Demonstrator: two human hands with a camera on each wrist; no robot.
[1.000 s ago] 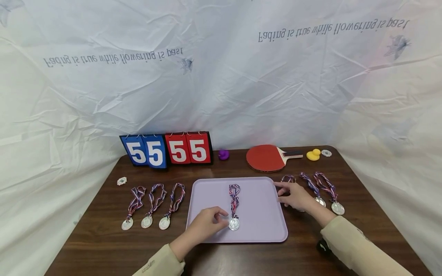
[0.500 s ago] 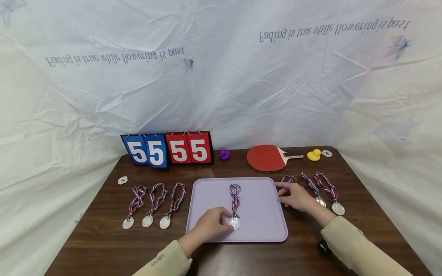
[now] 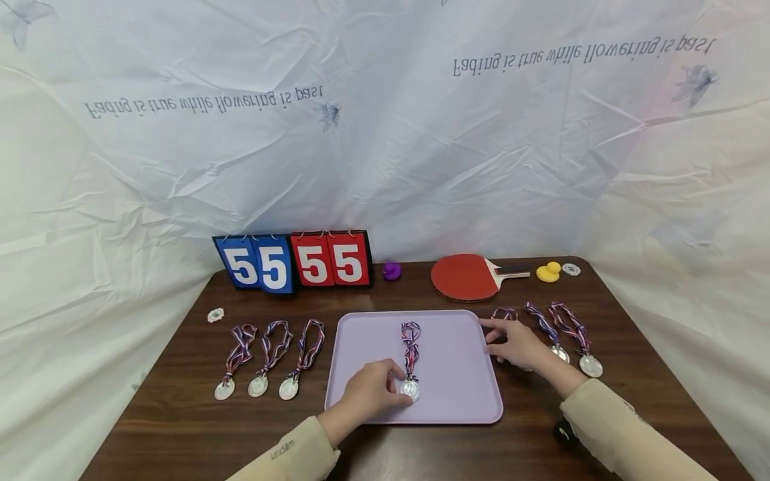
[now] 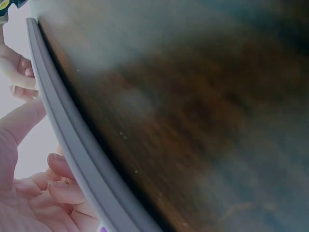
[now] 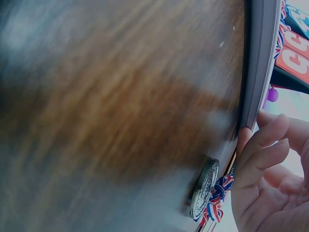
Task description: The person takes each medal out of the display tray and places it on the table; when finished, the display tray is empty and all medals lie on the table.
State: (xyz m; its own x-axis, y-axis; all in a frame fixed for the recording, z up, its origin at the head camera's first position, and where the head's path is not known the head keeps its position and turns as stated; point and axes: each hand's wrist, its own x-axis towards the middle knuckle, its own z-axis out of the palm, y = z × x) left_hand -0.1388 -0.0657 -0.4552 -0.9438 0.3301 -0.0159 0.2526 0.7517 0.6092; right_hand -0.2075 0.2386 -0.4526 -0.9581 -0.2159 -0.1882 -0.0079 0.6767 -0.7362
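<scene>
A silver medal (image 3: 410, 390) lies on the lilac tray (image 3: 454, 394), its striped ribbon (image 3: 411, 344) stretched up the tray's middle. My left hand (image 3: 374, 389) reaches over the tray and holds the medal's rim between bent thumb and forefinger. In the left wrist view, the medal is hidden behind the tray's edge (image 4: 72, 130). At the tray's right side, my right hand (image 3: 514, 344) touches the rim with its fingertips, forefinger and thumb stretched out. The right wrist view shows these fingers (image 5: 275, 133) against the rim, with another medal (image 5: 205, 188) below them.
Several ribboned medals (image 3: 289, 389) lie left of the tray, others (image 3: 591, 365) to its right. Behind stand a flip scoreboard (image 3: 313, 264), a purple duck (image 3: 392, 270), a red table tennis bat (image 3: 463, 277) and a yellow duck (image 3: 548, 272). White sheeting (image 3: 385, 133) surrounds the wooden table.
My left hand has slid right across the tray, its thumb and forefinger coming around the medal. The medal, the tray and my right hand have stayed put.
</scene>
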